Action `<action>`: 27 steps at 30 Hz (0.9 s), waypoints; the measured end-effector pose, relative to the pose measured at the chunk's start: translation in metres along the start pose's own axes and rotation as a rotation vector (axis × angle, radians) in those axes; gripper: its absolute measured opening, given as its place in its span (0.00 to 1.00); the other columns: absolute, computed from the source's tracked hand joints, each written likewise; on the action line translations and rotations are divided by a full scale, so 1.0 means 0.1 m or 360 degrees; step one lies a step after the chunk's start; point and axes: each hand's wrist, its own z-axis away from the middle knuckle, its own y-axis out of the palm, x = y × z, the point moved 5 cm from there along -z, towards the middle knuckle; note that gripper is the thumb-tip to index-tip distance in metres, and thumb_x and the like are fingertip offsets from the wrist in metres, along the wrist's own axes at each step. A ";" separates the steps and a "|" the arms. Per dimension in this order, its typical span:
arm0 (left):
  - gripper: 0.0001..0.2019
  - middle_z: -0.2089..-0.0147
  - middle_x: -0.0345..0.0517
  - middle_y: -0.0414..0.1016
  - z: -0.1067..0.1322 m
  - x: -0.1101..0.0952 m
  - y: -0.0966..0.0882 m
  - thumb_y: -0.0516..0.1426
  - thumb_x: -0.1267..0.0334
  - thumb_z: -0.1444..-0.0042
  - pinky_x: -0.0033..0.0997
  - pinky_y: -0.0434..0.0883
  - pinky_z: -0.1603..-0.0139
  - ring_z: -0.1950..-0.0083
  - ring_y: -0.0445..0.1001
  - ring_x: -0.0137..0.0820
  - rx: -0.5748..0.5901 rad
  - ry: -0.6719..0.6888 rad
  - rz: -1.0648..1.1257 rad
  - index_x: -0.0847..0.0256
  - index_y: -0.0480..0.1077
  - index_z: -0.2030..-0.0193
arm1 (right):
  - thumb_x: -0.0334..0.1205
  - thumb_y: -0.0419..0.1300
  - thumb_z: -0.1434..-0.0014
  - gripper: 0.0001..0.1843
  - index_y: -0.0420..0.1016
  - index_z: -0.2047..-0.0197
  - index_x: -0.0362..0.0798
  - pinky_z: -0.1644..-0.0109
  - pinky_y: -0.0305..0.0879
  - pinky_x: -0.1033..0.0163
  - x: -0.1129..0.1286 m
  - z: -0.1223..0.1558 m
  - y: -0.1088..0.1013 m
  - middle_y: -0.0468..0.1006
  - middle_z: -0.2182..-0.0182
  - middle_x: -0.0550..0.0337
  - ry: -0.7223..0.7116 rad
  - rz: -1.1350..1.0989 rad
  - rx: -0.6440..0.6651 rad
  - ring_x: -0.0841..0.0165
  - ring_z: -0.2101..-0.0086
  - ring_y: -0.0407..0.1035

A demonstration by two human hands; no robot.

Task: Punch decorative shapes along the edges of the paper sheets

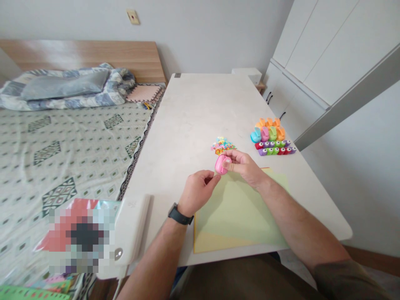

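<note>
My right hand holds a pink craft punch above the table, thumb on top of it. My left hand, with a black watch at the wrist, is closed right beside the punch's lower left side. Its thumb and fingers come together there, and whatever they pinch is hidden. Beneath both hands lie pale yellow-green sheets of paper. Just beyond the punch is a small pile of colourful paper cut-outs.
More craft punches in several colours stand in rows on the white table, at the right edge. A long white device with a cable sits at the front left. A bed adjoins the left side; cabinets stand right.
</note>
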 end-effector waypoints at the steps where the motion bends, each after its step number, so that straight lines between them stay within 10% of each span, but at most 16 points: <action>1: 0.20 0.74 0.39 0.69 0.00 0.00 0.00 0.53 0.48 0.36 0.28 0.56 0.71 0.72 0.62 0.26 0.0006 -0.0007 0.0004 0.61 0.73 0.70 | 0.47 0.73 0.48 0.23 0.78 0.51 0.47 0.52 0.68 0.58 0.01 0.00 0.00 0.81 0.59 0.56 -0.0014 -0.0004 0.0001 0.65 0.60 0.73; 19: 0.20 0.75 0.38 0.68 0.00 0.06 -0.03 0.52 0.48 0.36 0.28 0.55 0.71 0.73 0.61 0.26 -0.0024 -0.0096 0.0053 0.61 0.71 0.71 | 0.56 0.64 0.39 0.17 0.79 0.57 0.51 0.54 0.69 0.57 0.05 -0.08 -0.27 0.82 0.62 0.57 -0.0275 0.0064 -0.0432 0.63 0.61 0.75; 27: 0.18 0.77 0.38 0.66 0.00 0.09 -0.02 0.53 0.51 0.38 0.28 0.53 0.72 0.75 0.61 0.25 -0.0044 -0.0060 0.0070 0.61 0.69 0.73 | 0.56 0.68 0.43 0.24 0.76 0.50 0.50 0.52 0.73 0.54 0.55 -0.33 0.14 0.81 0.61 0.55 -0.0343 0.0160 -0.0110 0.62 0.61 0.75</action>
